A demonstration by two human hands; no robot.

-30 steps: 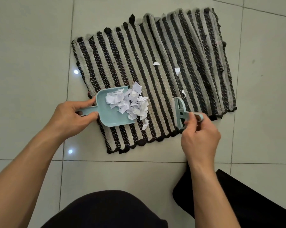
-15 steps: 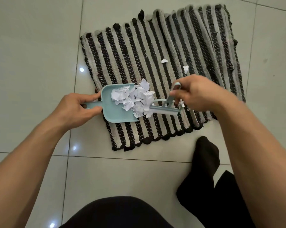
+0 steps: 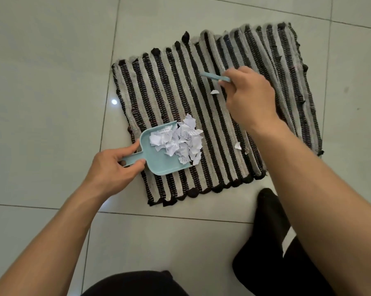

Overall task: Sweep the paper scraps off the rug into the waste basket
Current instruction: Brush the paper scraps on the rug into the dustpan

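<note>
A black-and-beige striped rug (image 3: 169,88) lies on the tiled floor. My left hand (image 3: 114,167) grips the handle of a light blue dustpan (image 3: 159,161) resting on the rug's near left part, with a heap of white paper scraps (image 3: 180,142) in its mouth. My right hand (image 3: 248,99) is over the rug's middle, holding a small light blue brush (image 3: 214,76) whose end sticks out to the left. One loose scrap (image 3: 214,92) lies just left of that hand, another scrap (image 3: 238,145) lies by my right forearm. No waste basket is in view.
Pale glossy floor tiles (image 3: 41,71) surround the rug on all sides. My black-clad knee (image 3: 137,283) is at the bottom edge, and my foot in a black sock (image 3: 267,210) rests on the floor just below the rug's near right corner.
My right hand has lifted the brush away from the dustpan's mouth and carried it farther up the rug, beside a loose scrap. The dustpan and left hand have stayed put.
</note>
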